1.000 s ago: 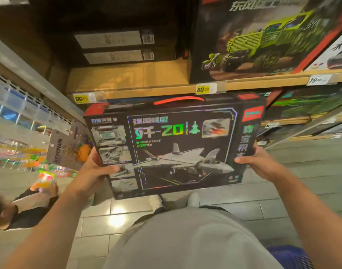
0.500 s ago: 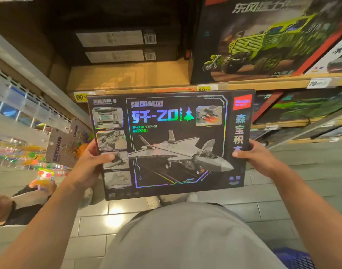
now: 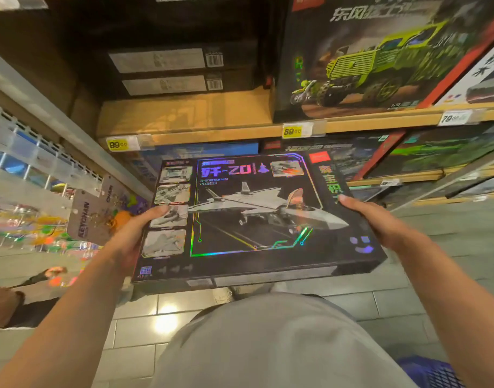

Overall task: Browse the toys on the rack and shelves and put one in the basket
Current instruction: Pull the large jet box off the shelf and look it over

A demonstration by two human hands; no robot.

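Head view. Item: jet toy box (image 3: 257, 217), black with holographic trim, printed with a grey fighter plane.

Change from the earlier frames: a second ago the box stood nearly upright, its red-handled top edge showing; half a second ago its front faced the camera squarely. Now it is tipped back flatter, the far edge lower against the shelves and the near bottom edge turned into sight. The left thumb has kept its place over the small side panels; the right hand has stayed on the right edge.

Position: held in the air in front of the shelves, above the tiled floor (image 3: 268, 301) and the person's grey shirt (image 3: 268, 345), touching neither.

Grip: left hand (image 3: 133, 233) grasps the box's left edge, thumb lying across the printed front, the remaining fingers hidden beneath. Right hand (image 3: 380, 219) grasps the right edge, thumb on the front near the green lettering, fingers hidden under the box. The box spans between the two hands.

Basket (image 3: 430, 372): blue, a corner showing at the lower right, well apart from the box.

Surroundings: wooden shelf (image 3: 212, 133) behind the box carrying yellow price tags (image 3: 292, 131); a green truck box (image 3: 380, 57) standing on it; stacked dark cartons (image 3: 178, 71) further left. Keychain cards (image 3: 86, 219) hang on a rack at the left, just beside the left hand. Another person (image 3: 5, 306) shows partly at the lower left edge.
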